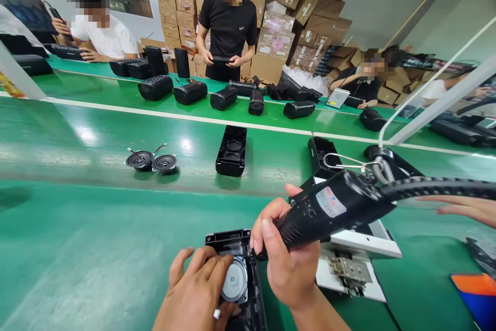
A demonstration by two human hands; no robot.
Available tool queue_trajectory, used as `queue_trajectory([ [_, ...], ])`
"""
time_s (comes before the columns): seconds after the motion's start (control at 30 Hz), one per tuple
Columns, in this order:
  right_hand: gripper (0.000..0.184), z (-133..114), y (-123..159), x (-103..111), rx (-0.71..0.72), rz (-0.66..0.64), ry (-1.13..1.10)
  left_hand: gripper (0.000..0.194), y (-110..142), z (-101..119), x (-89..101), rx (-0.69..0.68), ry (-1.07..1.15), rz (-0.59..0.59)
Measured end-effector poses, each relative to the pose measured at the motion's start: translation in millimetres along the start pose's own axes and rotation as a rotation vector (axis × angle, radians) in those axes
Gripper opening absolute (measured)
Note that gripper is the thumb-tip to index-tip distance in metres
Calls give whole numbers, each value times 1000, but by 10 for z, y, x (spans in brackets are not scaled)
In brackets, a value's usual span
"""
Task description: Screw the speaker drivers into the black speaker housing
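Observation:
Low in the picture lies a black speaker housing [253,282], with a round silver-backed speaker driver [234,280] seated inside it. My left hand [197,289] reaches over the housing, its fingers curled against the driver; a small white connector [216,314] shows by the thumb. Wrapped in my right hand [290,256] is a black electric screwdriver [329,209], tilted with its tip down at the housing's upper right edge, close to the driver. The very end of the tip is hard to make out. A thick black cable leaves the tool's back end to the right.
Two loose speaker drivers [165,163] and an open housing [231,150] lie ahead on the green bench. Right of my hands stands a white-and-black device with a metal mechanism [351,271]. Another person's hand [465,208] reaches in at right. Several people work across the bench.

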State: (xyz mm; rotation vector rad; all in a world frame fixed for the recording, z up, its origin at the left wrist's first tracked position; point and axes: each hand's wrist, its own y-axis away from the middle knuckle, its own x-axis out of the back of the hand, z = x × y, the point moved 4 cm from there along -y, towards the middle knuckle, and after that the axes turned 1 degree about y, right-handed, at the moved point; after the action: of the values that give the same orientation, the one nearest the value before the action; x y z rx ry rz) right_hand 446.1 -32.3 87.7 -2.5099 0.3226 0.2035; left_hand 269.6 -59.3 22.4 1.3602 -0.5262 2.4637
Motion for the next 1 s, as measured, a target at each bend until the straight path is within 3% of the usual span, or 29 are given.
queue_trajectory([
  [0.2,46,45,45,15,-33,-7,39,66,10,52,16,-23,-64,-15],
  [0.43,58,151,118,92,-66,-36,75,65,2,61,48,-8,-23,0],
  [0.6,59,189,149,104,-71,-38,91,66,30,58,-36,-21,-90,-32],
  [0.83,27,241,237,91,-75,-82,104,66,-14,151,-33,59,-105,-85],
  [1.0,27,225,244,50,-68,-90,75,63,-76,243,49,120,-101,-144],
])
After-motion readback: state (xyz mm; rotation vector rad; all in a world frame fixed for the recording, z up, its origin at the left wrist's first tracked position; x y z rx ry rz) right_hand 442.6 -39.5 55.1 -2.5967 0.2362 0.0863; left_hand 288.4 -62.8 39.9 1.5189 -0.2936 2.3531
